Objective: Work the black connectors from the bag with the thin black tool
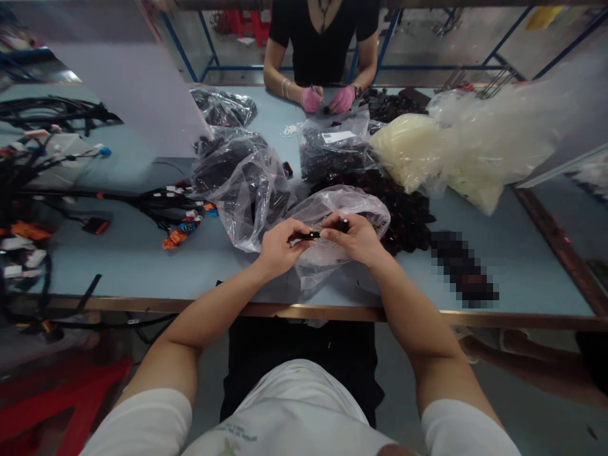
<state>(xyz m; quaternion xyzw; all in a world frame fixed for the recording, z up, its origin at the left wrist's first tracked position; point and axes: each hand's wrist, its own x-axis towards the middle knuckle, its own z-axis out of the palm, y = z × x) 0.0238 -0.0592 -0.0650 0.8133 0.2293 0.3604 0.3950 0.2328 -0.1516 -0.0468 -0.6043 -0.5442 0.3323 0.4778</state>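
Note:
My left hand (281,248) pinches a small black plastic part (311,235) between thumb and fingers. Close beside it, my right hand (355,237) has its thumb and fingers pressed together; a tiny pale spot shows at its fingers, and what it grips is too small to name. Under both hands lies an opened clear plastic bag (313,273) with small light-coloured pieces inside. Just behind the right hand spreads a heap of black plastic parts (408,215). Left of the hands, another clear bag (256,206) holds dark pieces.
Wire harnesses with orange and blue connectors (175,239) cover the table's left side. Yellowish bags (408,149) stand at back right. A labelled bag of black parts (332,152) lies mid-table. Across the table, a co-worker's pink-gloved hands (327,100) handle something small. A pixelated dark patch (463,269) lies right.

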